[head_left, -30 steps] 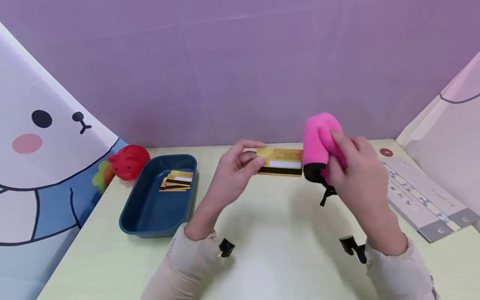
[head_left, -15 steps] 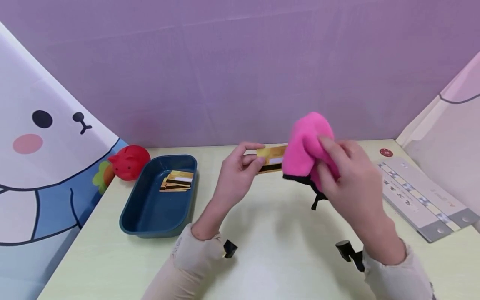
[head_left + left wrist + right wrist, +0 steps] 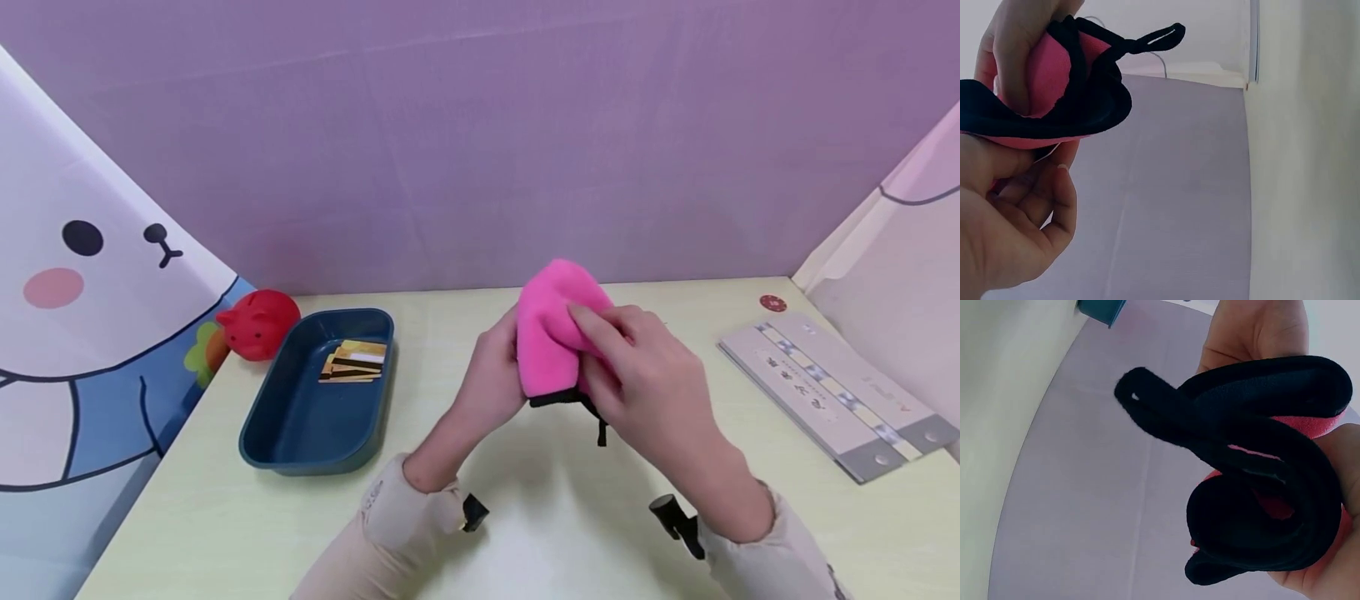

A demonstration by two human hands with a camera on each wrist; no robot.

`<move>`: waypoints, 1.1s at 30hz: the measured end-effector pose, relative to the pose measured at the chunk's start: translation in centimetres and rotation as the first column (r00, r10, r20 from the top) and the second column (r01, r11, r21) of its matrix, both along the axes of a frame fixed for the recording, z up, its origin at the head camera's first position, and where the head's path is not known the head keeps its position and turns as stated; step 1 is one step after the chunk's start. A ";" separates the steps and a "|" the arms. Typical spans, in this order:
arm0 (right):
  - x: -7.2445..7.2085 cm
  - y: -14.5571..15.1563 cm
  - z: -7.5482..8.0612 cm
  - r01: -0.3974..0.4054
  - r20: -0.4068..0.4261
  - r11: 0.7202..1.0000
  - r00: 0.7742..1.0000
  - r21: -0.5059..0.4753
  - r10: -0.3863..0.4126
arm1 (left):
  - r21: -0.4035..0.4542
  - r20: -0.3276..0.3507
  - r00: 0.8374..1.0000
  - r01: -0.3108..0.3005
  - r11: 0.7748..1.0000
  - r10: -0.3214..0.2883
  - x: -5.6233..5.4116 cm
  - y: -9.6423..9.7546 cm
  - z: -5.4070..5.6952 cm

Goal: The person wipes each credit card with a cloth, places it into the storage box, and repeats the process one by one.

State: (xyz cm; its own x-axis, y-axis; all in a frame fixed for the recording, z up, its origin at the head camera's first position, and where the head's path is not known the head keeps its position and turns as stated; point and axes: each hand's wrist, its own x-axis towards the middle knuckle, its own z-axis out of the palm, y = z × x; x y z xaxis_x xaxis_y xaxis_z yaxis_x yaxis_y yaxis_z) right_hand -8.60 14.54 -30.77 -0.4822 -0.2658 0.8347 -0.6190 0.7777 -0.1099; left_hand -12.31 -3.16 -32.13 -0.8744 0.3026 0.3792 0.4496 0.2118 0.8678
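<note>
In the head view a folded pink fleece cloth (image 3: pixel 553 333) with black edging and a hanging loop is held up above the table. My right hand (image 3: pixel 651 387) pinches its right side between thumb and fingers. My left hand (image 3: pixel 489 379) is against the cloth's left side, its fingertips mostly behind it. The gold bank card it was pinching is now covered by the cloth. From the left wrist, the left hand's curled fingers (image 3: pixel 1054 206) show just under the black edging. The right wrist view shows the edging and loop (image 3: pixel 1147 403) close up, with the cloth folded over.
A blue tray (image 3: pixel 258 429) at the left holds several gold cards (image 3: pixel 354 360). Behind it sits a red piggy bank (image 3: pixel 262 325). On the right lie a grey folder (image 3: pixel 832 392) and a small red chip (image 3: pixel 772 303). A purple cloth wall (image 3: pixel 450 150) closes off the back.
My right hand has moved left with the pink cloth, bringing it over the bank card and the left fingers. My left hand has shifted slightly right and down.
</note>
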 end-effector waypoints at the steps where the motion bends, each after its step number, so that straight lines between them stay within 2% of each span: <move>1: 0.0 0.0 0.0 0.001 0.001 1.000 1.000 -0.010 -0.001 | 0.000 0.005 1.000 0.003 1.000 -0.003 0.0 0.0 0.1; 6: 0.0 0.5 0.2 0.044 0.028 0.999 0.999 -0.024 -0.044 | -0.020 -0.005 1.000 0.003 1.000 -0.003 0.1 -0.2 0.5; 12: 0.0 1.7 0.7 0.109 0.099 0.993 0.990 -0.049 -0.104 | 0.029 -0.012 0.999 0.035 0.999 -0.035 0.1 -0.6 0.8; 18: -0.7 2.9 1.1 0.181 0.164 0.981 0.972 -0.072 -0.167 | 0.018 -0.024 1.000 -0.019 1.000 0.020 -0.1 -1.6 1.1; 22: -1.3 3.6 1.0 0.233 0.186 0.968 0.959 -0.094 -0.213 | 0.076 -0.017 1.000 -0.022 0.997 0.023 -0.2 -2.8 1.7; 25: -1.4 3.9 0.9 0.253 0.198 0.962 0.953 -0.107 -0.228 | 0.146 -0.015 1.000 -0.023 0.989 0.026 -0.1 -4.4 2.2; 27: -1.5 4.1 0.9 0.256 0.204 0.960 0.952 -0.115 -0.229 | 0.167 -0.005 0.998 -0.054 0.985 0.056 -0.2 -6.1 2.6; 29: -1.6 4.2 1.0 0.260 0.198 0.959 0.952 -0.118 -0.233 | 0.151 0.039 0.992 -0.127 0.980 0.123 -0.5 -7.9 3.3; 31: -1.7 4.3 1.2 0.259 0.186 0.958 0.954 -0.125 -0.233 | 0.085 0.108 0.973 -0.212 0.973 0.203 -1.1 -10.0 3.9; 33: -1.8 4.5 1.4 0.250 0.172 0.959 0.959 -0.132 -0.226 | -0.007 0.175 0.943 -0.285 0.958 0.282 -2.1 -12.1 4.2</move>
